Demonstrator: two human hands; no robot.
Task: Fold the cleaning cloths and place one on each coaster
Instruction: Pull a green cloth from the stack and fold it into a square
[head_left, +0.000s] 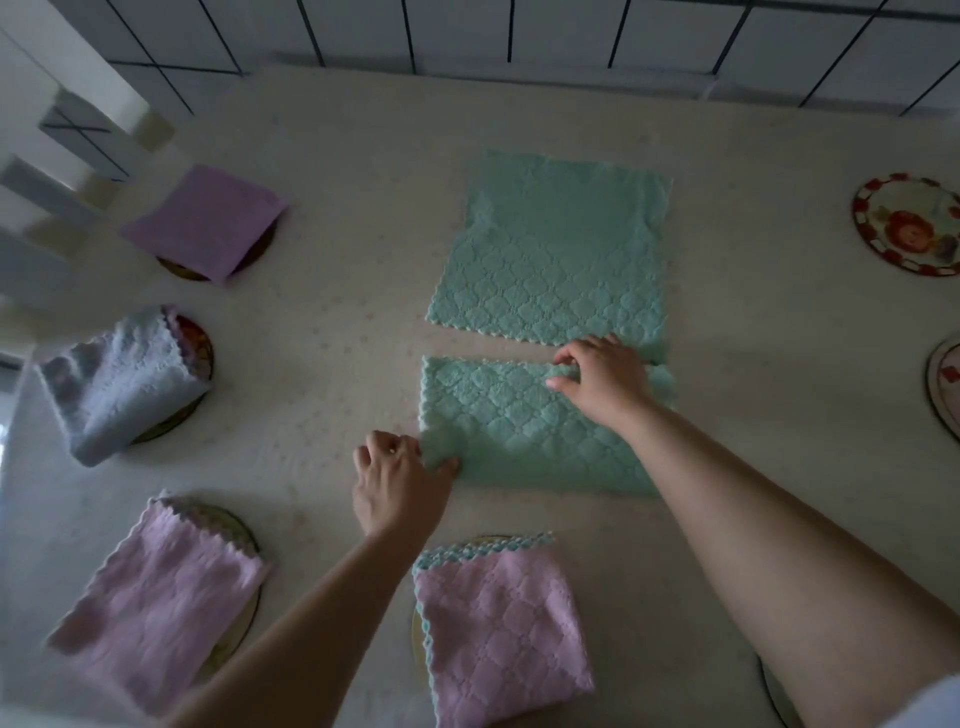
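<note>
A mint-green quilted cloth (519, 431) lies folded in half at the table's middle. My left hand (397, 483) pinches its near left corner. My right hand (602, 379) pinches its far edge near the right end. A second green cloth (556, 249) lies flat just beyond it. Folded cloths cover coasters on the left and front: a purple one (205, 226), a grey-blue one (119, 379), a pink one (156, 592) and a pink one with green trim (498, 629). Two bare coasters sit at the right: a floral one (909, 223) and one (945, 384) cut off by the frame edge.
The table wears a pale cream cover (322, 338). A white tiled wall (519, 31) runs behind it. A white chair back (57, 145) stands at the far left. A dark coaster rim (774, 696) shows under my right forearm.
</note>
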